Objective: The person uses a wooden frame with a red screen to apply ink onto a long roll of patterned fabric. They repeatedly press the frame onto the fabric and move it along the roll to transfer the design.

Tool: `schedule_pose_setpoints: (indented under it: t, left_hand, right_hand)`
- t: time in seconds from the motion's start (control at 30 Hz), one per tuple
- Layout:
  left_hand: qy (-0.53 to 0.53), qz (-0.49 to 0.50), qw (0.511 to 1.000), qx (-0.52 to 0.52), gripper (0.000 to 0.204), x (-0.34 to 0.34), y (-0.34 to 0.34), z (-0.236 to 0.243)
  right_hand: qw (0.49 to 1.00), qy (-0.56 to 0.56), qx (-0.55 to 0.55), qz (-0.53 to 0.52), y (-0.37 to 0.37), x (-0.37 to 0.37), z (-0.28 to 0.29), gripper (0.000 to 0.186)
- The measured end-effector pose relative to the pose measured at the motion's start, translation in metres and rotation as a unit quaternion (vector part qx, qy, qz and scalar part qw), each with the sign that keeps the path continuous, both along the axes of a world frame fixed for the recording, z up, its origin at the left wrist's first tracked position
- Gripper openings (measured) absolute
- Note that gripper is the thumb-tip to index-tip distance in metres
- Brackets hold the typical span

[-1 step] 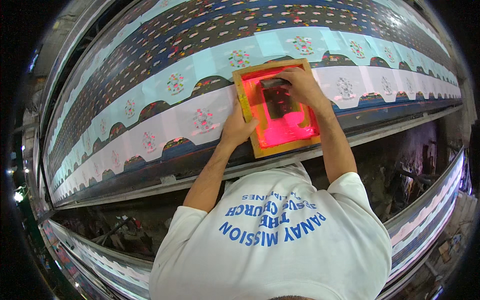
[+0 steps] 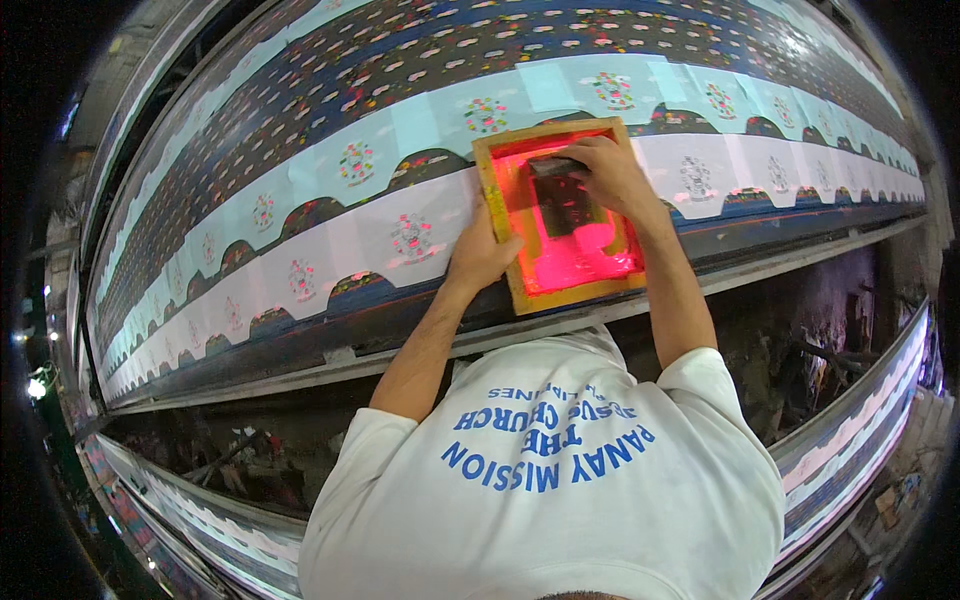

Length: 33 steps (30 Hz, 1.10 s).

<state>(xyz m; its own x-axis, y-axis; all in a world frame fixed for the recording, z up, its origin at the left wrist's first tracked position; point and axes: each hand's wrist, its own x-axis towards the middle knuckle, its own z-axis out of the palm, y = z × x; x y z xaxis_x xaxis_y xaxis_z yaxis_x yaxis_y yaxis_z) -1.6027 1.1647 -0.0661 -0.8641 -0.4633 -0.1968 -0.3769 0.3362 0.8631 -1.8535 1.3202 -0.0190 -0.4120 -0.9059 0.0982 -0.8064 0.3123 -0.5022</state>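
Observation:
A wooden-framed printing screen (image 2: 580, 297) lies on the row of white cut pieces at the table's near side. Bright pink ink (image 2: 568, 268) is pooled at its near end and smeared along its inner walls. My left hand (image 2: 482, 250) grips the frame's left rail, thumb over the top. Inside the far end, my right hand (image 2: 608, 172) has its fingers closed over a dark squeegee (image 2: 546, 167). Below that blade a dark patch of mesh shows. Whatever lies directly under the screen is hidden.
Left of the screen, a white piece (image 2: 380, 245) bears a print with pink spots; to the right, a white piece (image 2: 670, 160) has a print in grey lines. Light-blue printed pieces (image 2: 440, 115) form the row beyond. The table's metal edge (image 2: 770, 262) runs before me.
The screen and both hands appear a few pixels further right, along with the whole view. My grip on the frame and squeegee looks the same.

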Motion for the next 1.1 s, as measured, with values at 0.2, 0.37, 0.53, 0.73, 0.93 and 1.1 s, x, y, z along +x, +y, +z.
schedule_pose_setpoints:
  t: [0.2,0.37,0.53,0.73,0.93,1.1]
  left_hand:
    - [-0.024,0.01,1.0,0.012,0.106,-0.002,-0.005,-0.006]
    - [0.001,0.015,1.0,-0.004,0.105,-0.002,-0.004,0.002]
    - [-0.01,-0.001,1.0,0.024,0.106,-0.003,-0.007,0.004]
    - [-0.02,-0.003,1.0,0.017,0.104,-0.003,-0.008,0.005]
    - [0.021,0.0,0.999,-0.036,0.113,-0.003,-0.007,-0.013]
    - [0.028,0.0,0.999,-0.04,0.114,-0.004,-0.006,-0.016]
  right_hand:
    - [0.998,-0.024,0.034,-0.043,0.043,0.07,0.011,0.049]
    - [0.997,-0.001,0.056,-0.058,0.081,0.118,0.023,0.06]
    - [0.993,-0.012,0.076,-0.085,0.078,0.123,0.028,0.063]
    - [0.994,-0.009,0.07,-0.08,0.079,0.123,0.026,0.065]
    - [0.994,0.003,0.068,-0.081,0.083,0.124,0.02,0.066]
    - [0.994,-0.007,0.065,-0.084,0.085,0.125,0.019,0.065]
